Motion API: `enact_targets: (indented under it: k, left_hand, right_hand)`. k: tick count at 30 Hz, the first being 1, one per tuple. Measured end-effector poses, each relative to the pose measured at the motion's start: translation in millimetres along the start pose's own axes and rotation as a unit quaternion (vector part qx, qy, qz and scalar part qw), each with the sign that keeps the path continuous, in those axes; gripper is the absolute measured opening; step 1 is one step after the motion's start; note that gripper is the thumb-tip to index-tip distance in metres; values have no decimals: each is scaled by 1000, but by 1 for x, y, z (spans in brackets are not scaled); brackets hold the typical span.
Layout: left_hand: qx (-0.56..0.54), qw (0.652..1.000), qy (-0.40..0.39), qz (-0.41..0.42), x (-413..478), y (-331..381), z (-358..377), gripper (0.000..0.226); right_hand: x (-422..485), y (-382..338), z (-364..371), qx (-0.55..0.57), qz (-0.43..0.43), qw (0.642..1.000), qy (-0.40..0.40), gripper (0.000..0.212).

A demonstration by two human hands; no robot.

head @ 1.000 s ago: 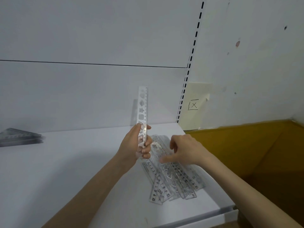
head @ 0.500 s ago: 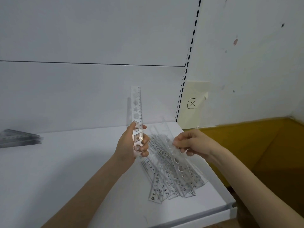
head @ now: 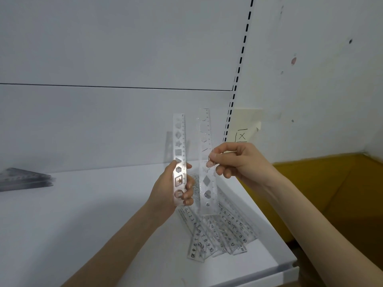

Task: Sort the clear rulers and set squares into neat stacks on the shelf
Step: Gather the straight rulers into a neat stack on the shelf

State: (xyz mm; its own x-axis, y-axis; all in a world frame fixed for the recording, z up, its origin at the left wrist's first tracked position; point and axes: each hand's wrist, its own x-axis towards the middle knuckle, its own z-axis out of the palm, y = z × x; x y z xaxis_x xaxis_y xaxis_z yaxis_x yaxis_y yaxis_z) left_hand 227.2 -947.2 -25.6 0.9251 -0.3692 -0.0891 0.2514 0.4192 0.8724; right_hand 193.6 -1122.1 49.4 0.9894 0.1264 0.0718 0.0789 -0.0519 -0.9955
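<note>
Head view: left grip [head: 168, 189] curls round the lower end of an upright stencil ruler [head: 179, 137], right grip [head: 242, 162] pinches a second ruler [head: 209, 189] mid-length, long axes parallel, just beside each other, above the loose pile [head: 223, 230] near the front right corner of the shelf [head: 83, 224].

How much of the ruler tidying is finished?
Done: what looks like a set square stack lies at the far left of the shelf. In hand: the left hand grips a stencil ruler upright, and the right hand pinches a second ruler beside it, the two not yet together. Left: the jumbled pile of rulers needs stacking. Most of the ruler sorting looks undone.
</note>
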Motion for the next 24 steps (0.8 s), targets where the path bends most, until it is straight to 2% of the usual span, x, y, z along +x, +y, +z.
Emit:
enact_targets:
  k: [6,10,14,16,19,22,24]
  left_hand:
    - [4,1000,6,-2,-6,-1,2,33]
    - [-21,1000,-3,2,-5,0,0,32]
    - [-23,1000,16,-4,-4,1,0,34]
    - [-13,1000,9,-9,-5,1,1,35]
    - [1,1000,7,-16,-8,1,3,38]
    - [3,999,-47,-17,-11,1,7,44]
    - [5,998,-53,-16,-11,0,9,40]
  right_hand:
    - [-2,2,6,35,-16,999,0,5]
    - [-2,6,3,78,-130,988,22,11]
    - [0,6,-1,52,-234,970,-29,11]
    - [4,10,3,19,-243,970,-14,8]
    - [16,21,15,-23,-245,969,16,16]
    - [27,30,22,-32,-247,968,39,17]
    - [34,34,25,-45,-253,965,45,17]
